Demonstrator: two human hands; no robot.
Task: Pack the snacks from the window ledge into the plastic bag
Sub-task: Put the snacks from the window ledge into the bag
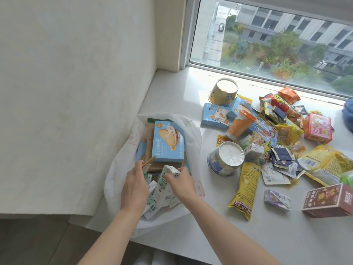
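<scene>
We are seeing the white window ledge (191,88) carrying the plastic bag (193,142) and a snack pile (277,140) beside it.

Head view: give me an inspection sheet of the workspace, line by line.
Surface: white window ledge, bare near the corner, crowded on its right side.
Job's things: white plastic bag lies open at the ledge's left edge; a blue biscuit box and several small cartons are already inside. Many snacks are still unpacked: a yellow chip bag, a blue tub, a pink box.
Clutter: loose sachets piled among the packets.
Grippers: left hand is inside the bag with its fingers around small packets; right hand holds a white-green carton over the bag.
Cables: nothing seen.
Surroundings: white wall on the left, window behind showing buildings and trees.
</scene>
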